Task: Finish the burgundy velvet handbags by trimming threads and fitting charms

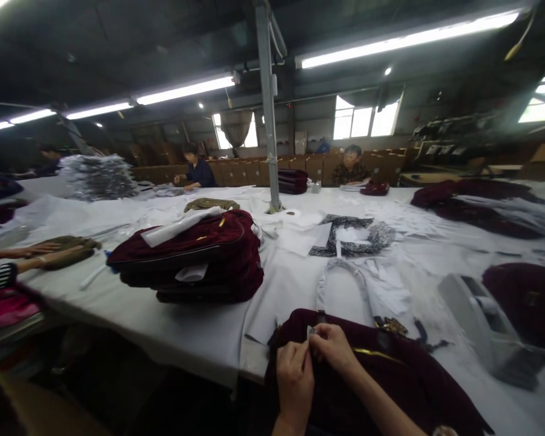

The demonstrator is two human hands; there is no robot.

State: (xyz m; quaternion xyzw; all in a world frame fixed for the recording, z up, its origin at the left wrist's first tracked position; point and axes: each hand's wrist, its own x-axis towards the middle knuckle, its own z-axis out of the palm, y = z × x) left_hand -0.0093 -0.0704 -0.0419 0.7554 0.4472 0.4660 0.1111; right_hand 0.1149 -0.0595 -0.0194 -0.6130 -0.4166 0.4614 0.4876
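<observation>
A maroon handbag (418,375) lies at the table's near edge, its handle (321,287) wrapped in whitish covering and arched away from me. Over the bag's left end, my left hand (295,370) and my right hand (332,347) meet at the fingertips, both closed in a pinch. A small pale piece (310,330), too small to name, sticks up at the right fingertips. What the left fingers grip is hidden. A gold-coloured zip (379,356) runs along the bag beside my right wrist. Metal hardware (393,326) lies near the handle's right end.
Stacked maroon bags (218,260) stand to the left. On the right are a grey tape dispenser (475,327) and another maroon bag (527,303). Patterned paper (320,242) lies ahead, before a metal post (267,109). A co-worker's hands (49,255) touch an olive bag at far left.
</observation>
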